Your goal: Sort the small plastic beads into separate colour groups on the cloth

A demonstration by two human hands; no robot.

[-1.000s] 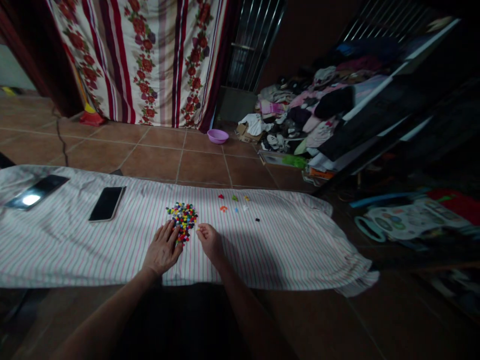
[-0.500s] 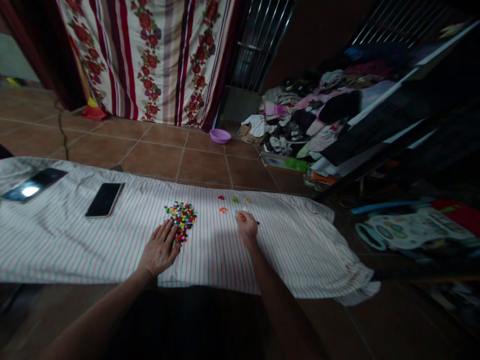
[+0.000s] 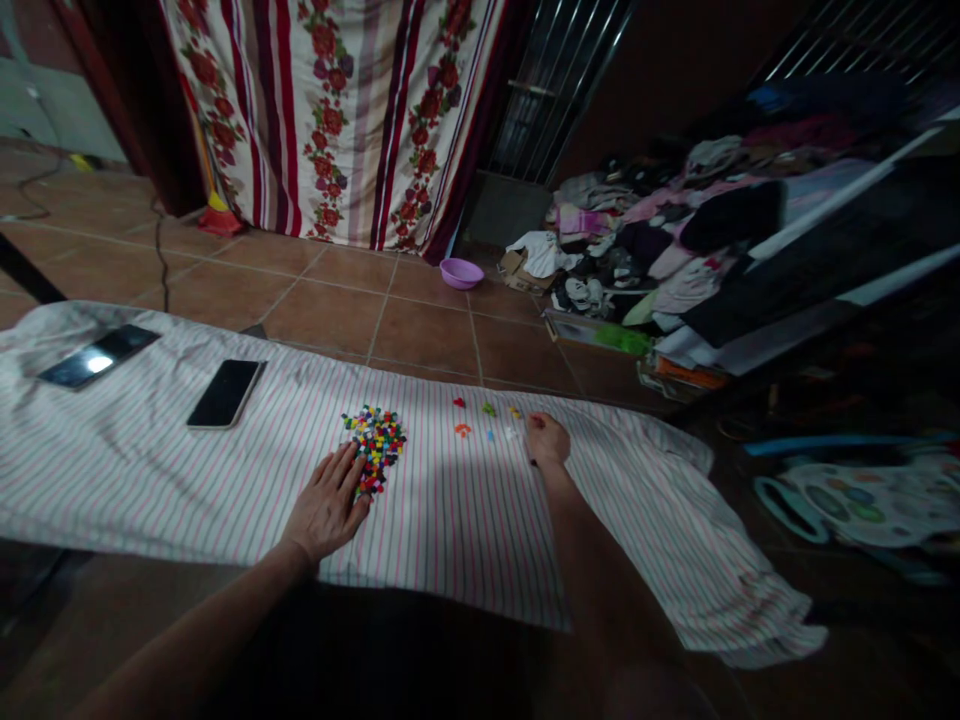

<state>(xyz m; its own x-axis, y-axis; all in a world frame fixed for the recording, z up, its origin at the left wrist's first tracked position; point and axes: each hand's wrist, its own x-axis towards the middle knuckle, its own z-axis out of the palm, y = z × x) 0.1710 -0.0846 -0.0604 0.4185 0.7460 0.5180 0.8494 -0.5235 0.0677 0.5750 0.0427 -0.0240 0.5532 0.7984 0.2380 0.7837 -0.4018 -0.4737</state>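
Note:
My left hand (image 3: 328, 505) lies flat with fingers outstretched, its fingertips on the near left edge of a pile of small multicoloured pieces (image 3: 381, 440). My right hand (image 3: 547, 438) is closed at the right end of several small colour groups; whatever its fingers hold is hidden. Left of it lie yellow pieces (image 3: 514, 412) and white pieces (image 3: 512, 433). Farther left are green pieces (image 3: 489, 409), a small blue group (image 3: 490, 435), red pieces (image 3: 459, 402) and orange pieces (image 3: 463, 430). The pieces are too small to name their kind.
A striped cloth (image 3: 450, 520) covers the table. A phone (image 3: 225, 394) and a shiny dark tablet-like device (image 3: 99, 356) lie on the left. Beyond the table stand a purple basin (image 3: 461, 273) on the tiled floor and a heap of clothes (image 3: 630, 225).
My right hand has moved right, from the blue group to beside the yellow and white pieces. My left hand stays at the pile. The view has shifted slightly.

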